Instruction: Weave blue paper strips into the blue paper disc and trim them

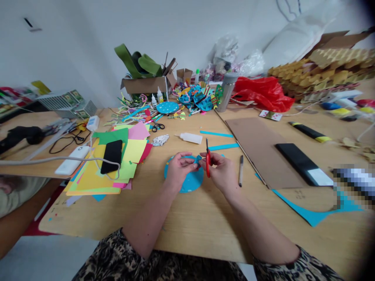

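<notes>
Covering most of the view, a pale wooden tabletop point(146, 218) bears a flat, rectangular brown cardboard sheet point(258, 150). A round blue disc with pale dots point(190, 185) lies beneath the two hands. The right hand point(223, 171) is closed on slim red-handled scissors point(208, 166), dark blades pointing away; a grey cylindrical pen point(241, 171) lies beside it. Above the disc, the left hand's point(177, 171) fingertips pinch a small crumpled blue piece point(197, 159), which the right fingertips also seem to touch.
</notes>
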### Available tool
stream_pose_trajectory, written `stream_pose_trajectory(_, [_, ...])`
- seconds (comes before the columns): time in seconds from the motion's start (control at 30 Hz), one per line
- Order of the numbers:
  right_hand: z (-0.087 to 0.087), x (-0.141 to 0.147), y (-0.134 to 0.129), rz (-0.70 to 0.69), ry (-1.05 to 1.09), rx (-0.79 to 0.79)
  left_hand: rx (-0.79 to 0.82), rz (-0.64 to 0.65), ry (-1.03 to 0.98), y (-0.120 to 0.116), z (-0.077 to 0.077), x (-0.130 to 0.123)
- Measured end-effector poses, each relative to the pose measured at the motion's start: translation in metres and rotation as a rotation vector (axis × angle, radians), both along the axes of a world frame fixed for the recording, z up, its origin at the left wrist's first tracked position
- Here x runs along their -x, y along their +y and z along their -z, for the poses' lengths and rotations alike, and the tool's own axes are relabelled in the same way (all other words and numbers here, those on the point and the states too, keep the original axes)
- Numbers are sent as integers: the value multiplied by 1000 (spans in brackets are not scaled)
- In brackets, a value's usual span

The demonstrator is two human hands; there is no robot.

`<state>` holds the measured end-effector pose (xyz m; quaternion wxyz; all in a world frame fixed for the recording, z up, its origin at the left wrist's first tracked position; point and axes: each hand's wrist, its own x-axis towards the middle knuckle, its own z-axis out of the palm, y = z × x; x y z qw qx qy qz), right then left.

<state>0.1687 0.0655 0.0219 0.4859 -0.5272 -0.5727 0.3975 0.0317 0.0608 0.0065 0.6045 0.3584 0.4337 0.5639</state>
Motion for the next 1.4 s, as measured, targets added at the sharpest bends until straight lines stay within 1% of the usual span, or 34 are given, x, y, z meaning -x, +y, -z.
stream_pose_trajectory(0.13, [1, 5, -5, -2, -188, -120, -25, -28, 78, 1, 1, 1])
stream_pose_trajectory(0.27, [3, 8, -9, -2, -361, -241, -85, -59, 193, 2, 0, 2])
stream_pose_trajectory(0.33, [3, 8, -10, -1, -430, -275, -108, -54, 237, 2, 0, 3])
stream_pose_trajectory(0.4, [3, 8, -9, -6, -457, -274, -119, -61, 265, 2, -1, 4])
stream_pose_trajectory(0.53, [3, 4, -3, -36, -380, -184, -136, -46, 289, 3, -2, 6])
stream_pose_trajectory(0.7, [7, -6, 6, -102, -179, -35, -98, 3, 209, 3, -3, 6])
stream_pose_trajectory(0.77, [7, -10, 5, -156, -104, 19, -78, 53, 186, 1, -4, 4])
stream_pose_trajectory(0.87, [3, -22, -4, -223, -34, 73, -65, 175, 183, -5, -6, -1])
stream_pose_trajectory(0.9, [-1, -29, -9, -221, -47, 71, -63, 222, 184, -7, -6, -3])
stream_pose_trajectory(0.97, [-9, -51, -21, -185, -147, 55, -57, 329, 185, -11, -6, -6])
stream_pose_trajectory(1.03, [-17, -85, -34, -143, -303, 81, -53, 409, 183, -13, -6, -7])
stream_pose_trajectory(1.07, [-20, -106, -40, -115, -390, 102, -52, 426, 184, -13, -5, -7])
stream_pose_trajectory(1.1, [-23, -127, -46, -76, -482, 146, -51, 425, 187, -12, -5, -7])
stream_pose_trajectory(1.17, [-26, -168, -56, 89, -732, 312, -53, 385, 199, -10, -3, -5])
stream_pose_trajectory(1.23, [-27, -201, -65, 229, -958, 448, -58, 339, 223, -9, -2, -3])
stream_pose_trajectory(1.3, [-26, -222, -70, 324, -1099, 526, -62, 305, 252, -7, -1, -2])
stream_pose_trajectory(1.4, [-25, -234, -74, 467, -1204, 556, -66, 262, 298, -6, 2, -2])
